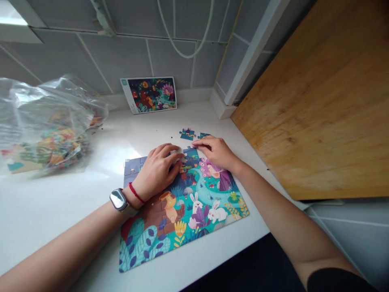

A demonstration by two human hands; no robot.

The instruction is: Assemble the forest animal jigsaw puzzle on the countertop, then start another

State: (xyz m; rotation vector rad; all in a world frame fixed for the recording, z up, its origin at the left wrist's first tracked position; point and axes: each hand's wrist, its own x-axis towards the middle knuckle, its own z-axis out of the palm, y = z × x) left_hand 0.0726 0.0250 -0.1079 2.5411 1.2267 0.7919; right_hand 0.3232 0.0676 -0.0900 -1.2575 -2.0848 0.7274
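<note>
A mostly joined jigsaw puzzle (200, 202) with rabbits, a bear and plants lies flat on the white countertop. My left hand (159, 168), with a watch and red cord at its wrist, rests over the puzzle's far edge. Its fingers are bent around a pale puzzle piece (180, 153), seemingly tilted and partly hidden. My right hand (215, 152) is at the far right part of the puzzle, fingertips closed on a dark blue piece (192, 151) at the edge. Just beyond lie two loose pieces, one fully visible (187, 134) and another (203, 135) partly behind my right fingers.
A picture card (152, 95) of the same scene leans against the tiled wall. At the left, a clear plastic bag (51, 121) holds many colourful pieces. A wooden panel (319, 109) borders the countertop (100, 211) on the right. A white cable (185, 54) hangs above.
</note>
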